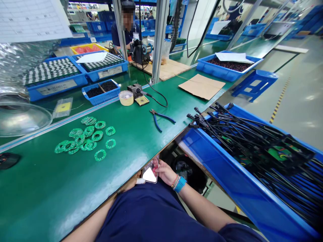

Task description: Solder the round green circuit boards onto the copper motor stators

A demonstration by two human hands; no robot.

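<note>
Below the front edge of the green bench, a smartphone (149,174) with a lit, reflective screen is held over my lap. My left hand (132,183) is closed at its left side, with a white wrap on the thumb; the bench edge hides most of those fingers. My right hand (165,172) curls around the phone's right side, its fingertips at the screen. Blue-handled cutters (161,118) lie partly open on the bench. Several green ring-shaped circuit boards (97,136) are spread and piled on the left.
A blue bin (214,161) of black cables stands at right. Soldering iron stand (136,90), tape roll (126,97) and small blue tray (101,95) line the back. Cardboard (202,86) lies near a blue tray (209,69). Across the bench sits another person (117,37).
</note>
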